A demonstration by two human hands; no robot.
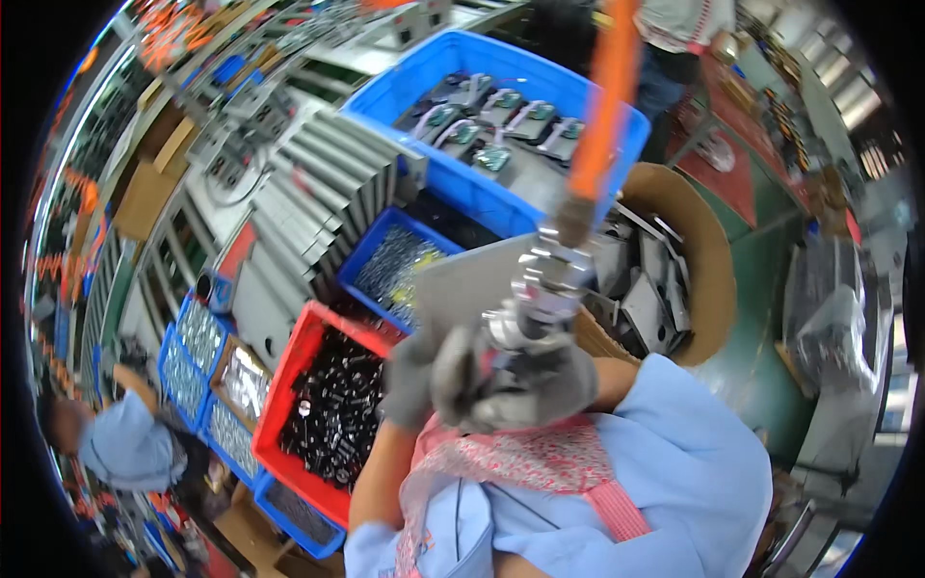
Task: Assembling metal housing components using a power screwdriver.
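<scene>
- Handling: I'd keep the hose-fed tool [544,279] steady and its orange hose [605,106] slack.
- Right hand [535,393]: gloved fingers wrapped around the tool's lower end.
- Left hand [409,380]: beside it, near grey panel [462,289]; finger closure, I cannot tell.
- Tool: silvery, stepped, motion-blurred, before the chest.

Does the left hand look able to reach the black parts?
Probably yes: the left hand appears right beside the red bin, and nothing seems to cover the black parts inside.
</scene>
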